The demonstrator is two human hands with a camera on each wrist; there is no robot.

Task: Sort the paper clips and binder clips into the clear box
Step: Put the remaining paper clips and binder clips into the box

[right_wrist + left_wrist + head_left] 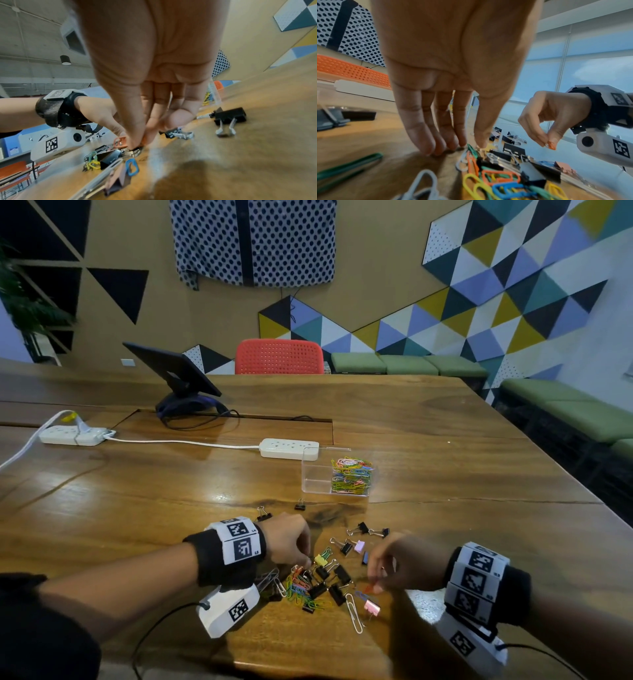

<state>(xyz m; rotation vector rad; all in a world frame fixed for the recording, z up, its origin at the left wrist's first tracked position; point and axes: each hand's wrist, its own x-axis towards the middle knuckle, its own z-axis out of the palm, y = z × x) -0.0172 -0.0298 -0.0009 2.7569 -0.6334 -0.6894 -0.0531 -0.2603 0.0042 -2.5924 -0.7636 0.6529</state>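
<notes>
A loose pile (318, 583) of coloured paper clips and black binder clips lies on the wooden table between my hands. My left hand (306, 559) reaches down at its left edge. Its straight fingertips (436, 148) touch the wood, and a green paper clip (471, 148) lies between forefinger and thumb. My right hand (375, 587) pinches an orange paper clip (551, 145) just above the pile's right side; that clip (120, 141) shows beside the thumb. The clear box (315, 474) stands farther back, its right compartment full of coloured paper clips (351, 475).
Stray binder clips (300, 505) lie between the pile and the box. A pink binder clip (371, 607) and a large silver paper clip (352, 611) sit near me. A white power strip (289, 448) lies behind the box, a tablet stand (174, 378) farther back.
</notes>
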